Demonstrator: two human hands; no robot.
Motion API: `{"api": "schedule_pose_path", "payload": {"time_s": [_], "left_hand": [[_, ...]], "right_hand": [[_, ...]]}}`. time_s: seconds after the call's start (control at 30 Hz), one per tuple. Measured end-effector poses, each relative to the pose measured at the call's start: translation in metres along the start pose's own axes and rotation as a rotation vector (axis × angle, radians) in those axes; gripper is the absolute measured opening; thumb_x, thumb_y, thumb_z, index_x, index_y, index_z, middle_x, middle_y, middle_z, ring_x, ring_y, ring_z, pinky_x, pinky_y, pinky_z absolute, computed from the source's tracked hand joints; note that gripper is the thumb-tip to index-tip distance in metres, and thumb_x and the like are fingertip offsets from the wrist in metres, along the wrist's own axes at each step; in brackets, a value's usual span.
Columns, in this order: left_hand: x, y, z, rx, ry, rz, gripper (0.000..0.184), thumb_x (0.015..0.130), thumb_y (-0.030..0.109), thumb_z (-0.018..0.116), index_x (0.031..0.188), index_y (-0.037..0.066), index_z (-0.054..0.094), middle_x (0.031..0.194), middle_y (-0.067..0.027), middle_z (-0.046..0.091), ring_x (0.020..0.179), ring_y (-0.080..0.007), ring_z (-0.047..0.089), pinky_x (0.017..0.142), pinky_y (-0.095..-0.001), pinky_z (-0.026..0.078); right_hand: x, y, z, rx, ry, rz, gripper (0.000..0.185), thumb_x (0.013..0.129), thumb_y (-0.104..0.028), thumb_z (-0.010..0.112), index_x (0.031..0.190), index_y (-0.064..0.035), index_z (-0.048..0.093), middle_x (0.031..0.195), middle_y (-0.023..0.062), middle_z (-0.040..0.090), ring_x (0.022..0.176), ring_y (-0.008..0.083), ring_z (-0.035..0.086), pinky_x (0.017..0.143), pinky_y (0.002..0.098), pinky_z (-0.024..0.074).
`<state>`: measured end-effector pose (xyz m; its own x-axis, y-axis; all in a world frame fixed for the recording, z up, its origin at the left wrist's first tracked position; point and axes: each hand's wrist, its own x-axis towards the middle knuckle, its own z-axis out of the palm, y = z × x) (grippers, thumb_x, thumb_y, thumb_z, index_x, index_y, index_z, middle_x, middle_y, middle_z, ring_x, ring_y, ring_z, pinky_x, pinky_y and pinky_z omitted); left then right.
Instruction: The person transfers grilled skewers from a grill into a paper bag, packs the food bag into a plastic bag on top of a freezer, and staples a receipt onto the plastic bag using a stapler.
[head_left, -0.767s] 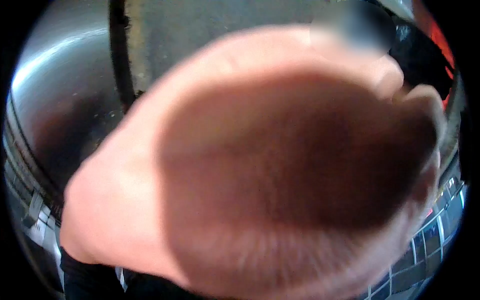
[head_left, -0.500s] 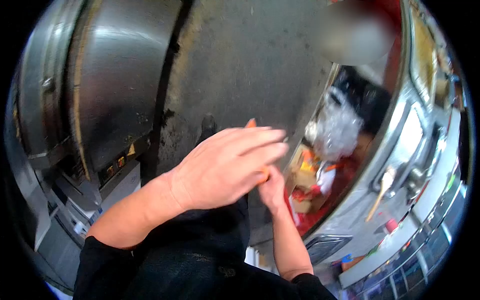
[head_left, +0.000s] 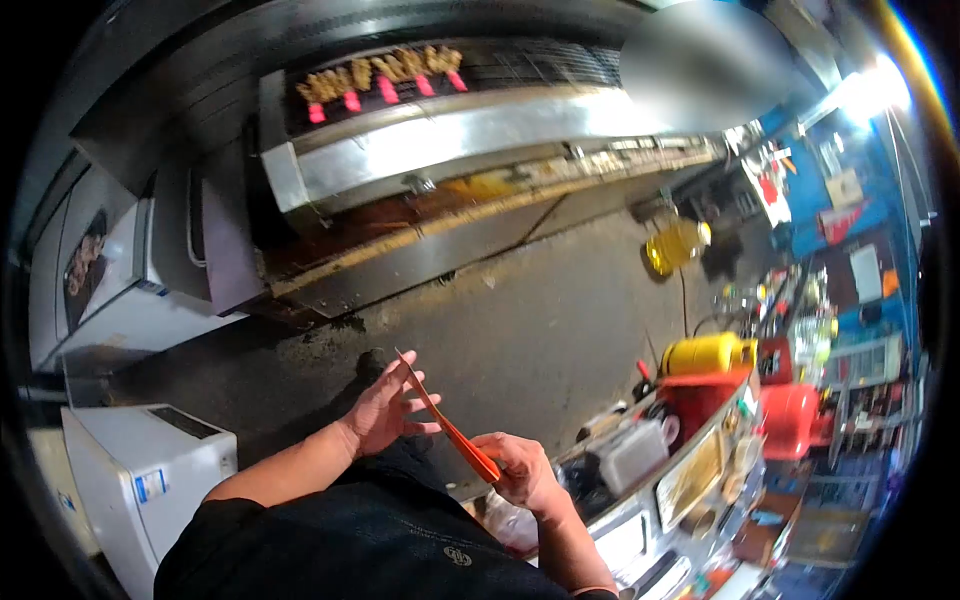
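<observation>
- On silver metal grill (head_left: 450, 138): five bright-pink pieces (head_left: 388, 90).
- Near grill: one clear yellow-filled bottle (head_left: 672, 250).
- Before grill: right hand (head_left: 522, 468) gripping one narrow orange object (head_left: 455, 439); left hand (head_left: 380, 412) spread.

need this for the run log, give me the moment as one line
right hand: grips orange strip | left hand: open, near strip's far end | grill: skewers on top

Left hand (head_left: 382, 412): fingers kinda splayed — near the orange strip's thin end
Right hand (head_left: 522, 472): curled round the orange strip (head_left: 462, 446)
</observation>
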<state>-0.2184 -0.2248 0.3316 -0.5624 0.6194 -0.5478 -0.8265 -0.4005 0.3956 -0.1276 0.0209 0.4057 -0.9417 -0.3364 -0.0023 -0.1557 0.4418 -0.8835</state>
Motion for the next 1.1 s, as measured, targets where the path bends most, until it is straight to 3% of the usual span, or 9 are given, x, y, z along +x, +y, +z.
{"api": "schedule_pose_path", "payload": {"time_s": [0.2, 0.33, 0.43, 0.57, 0.8, 0.87, 0.93, 1.0, 1.1], "left_hand": [[0.019, 0.087, 0.004, 0.028, -0.080, 0.254, 0.114, 0.083, 0.057, 0.076, 0.162, 0.017, 0.005, 0.167, -0.0153, 0.003, 0.142, -0.0369, 0.038, 0.106, -0.0597, 0.044], [0.043, 0.137, -0.004, -0.128, -0.101, 0.289, 0.100, 0.086, 0.047, 0.076, 0.159, 0.014, 0.015, 0.163, -0.0095, 0.013, 0.141, -0.0355, 0.040, 0.108, -0.0591, 0.043], [0.064, 0.165, -0.012, -0.194, -0.114, 0.424, 0.084, 0.090, 0.044, 0.071, 0.156, 0.018, 0.025, 0.160, -0.0065, 0.021, 0.141, -0.0344, 0.040, 0.110, -0.0579, 0.042], [0.070, 0.196, -0.008, -0.162, -0.108, 0.640, 0.073, 0.094, 0.040, 0.067, 0.155, 0.020, 0.030, 0.159, -0.0043, 0.026, 0.140, -0.0333, 0.041, 0.111, -0.0566, 0.041], [0.076, 0.232, 0.009, -0.081, 0.064, 0.992, 0.074, 0.099, 0.044, 0.059, 0.158, 0.015, 0.025, 0.161, -0.0096, 0.023, 0.143, -0.0332, 0.037, 0.114, -0.0577, 0.036], [0.078, 0.234, 0.013, -0.125, 0.131, 1.029, 0.074, 0.100, 0.043, 0.057, 0.158, 0.012, 0.023, 0.162, -0.0110, 0.021, 0.145, -0.0339, 0.035, 0.115, -0.0584, 0.036], [0.085, 0.233, 0.019, -0.157, 0.154, 1.070, 0.075, 0.100, 0.044, 0.056, 0.158, 0.010, 0.022, 0.162, -0.0116, 0.021, 0.145, -0.0354, 0.036, 0.115, -0.0588, 0.036], [0.090, 0.235, 0.022, -0.175, 0.158, 1.108, 0.077, 0.100, 0.044, 0.055, 0.159, 0.010, 0.020, 0.163, -0.0112, 0.022, 0.145, -0.0371, 0.036, 0.115, -0.0598, 0.036], [0.089, 0.236, 0.031, -0.154, 0.157, 1.150, 0.079, 0.100, 0.047, 0.054, 0.160, 0.010, 0.018, 0.163, -0.0101, 0.024, 0.146, -0.0382, 0.034, 0.115, -0.0610, 0.036]], "right_hand": [[0.104, -0.026, -0.024, -0.169, -0.106, -0.067, 0.031, 0.073, 0.009, 0.064, 0.101, -0.0030, 0.065, 0.102, 0.0148, 0.073, 0.087, 0.0332, 0.071, 0.076, 0.0380, 0.0573], [0.158, -0.024, -0.023, -0.283, 0.139, -0.136, 0.025, 0.072, 0.005, 0.074, 0.094, -0.0035, 0.065, 0.096, 0.0132, 0.073, 0.083, 0.0300, 0.072, 0.073, 0.0361, 0.0569], [0.197, -0.016, -0.015, -0.382, 0.565, -0.091, 0.024, 0.072, -0.002, 0.081, 0.086, -0.0036, 0.062, 0.081, 0.0103, 0.065, 0.073, 0.0270, 0.066, 0.067, 0.0332, 0.0523], [0.236, -0.011, -0.023, -0.212, 0.595, 0.144, 0.025, 0.072, -0.003, 0.082, 0.081, -0.0032, 0.059, 0.075, 0.0090, 0.062, 0.072, 0.0271, 0.064, 0.066, 0.0331, 0.0511], [0.315, -0.011, -0.075, -0.129, 0.107, -0.139, 0.016, 0.082, 0.003, 0.065, 0.098, 0.0028, 0.067, 0.102, 0.0189, 0.071, 0.096, 0.0360, 0.067, 0.087, 0.0404, 0.0537], [0.333, -0.020, -0.093, -0.132, 0.007, -0.239, 0.020, 0.081, 0.007, 0.058, 0.099, 0.0042, 0.065, 0.099, 0.0204, 0.068, 0.097, 0.0402, 0.065, 0.086, 0.0419, 0.0531], [0.346, -0.022, -0.109, -0.035, -0.410, -0.173, 0.019, 0.078, 0.010, 0.054, 0.096, 0.0055, 0.062, 0.093, 0.0228, 0.063, 0.093, 0.0449, 0.061, 0.083, 0.0467, 0.0515], [0.359, -0.019, -0.113, 0.109, -0.448, -0.179, 0.011, 0.078, 0.009, 0.054, 0.088, 0.0063, 0.056, 0.090, 0.0244, 0.057, 0.091, 0.0485, 0.057, 0.081, 0.0527, 0.0481], [0.377, 0.013, -0.119, 0.007, -0.770, -0.369, 0.032, 0.078, 0.004, 0.056, 0.110, 0.0088, 0.056, 0.102, 0.0288, 0.059, 0.101, 0.0507, 0.056, 0.090, 0.0526, 0.0472]]}}
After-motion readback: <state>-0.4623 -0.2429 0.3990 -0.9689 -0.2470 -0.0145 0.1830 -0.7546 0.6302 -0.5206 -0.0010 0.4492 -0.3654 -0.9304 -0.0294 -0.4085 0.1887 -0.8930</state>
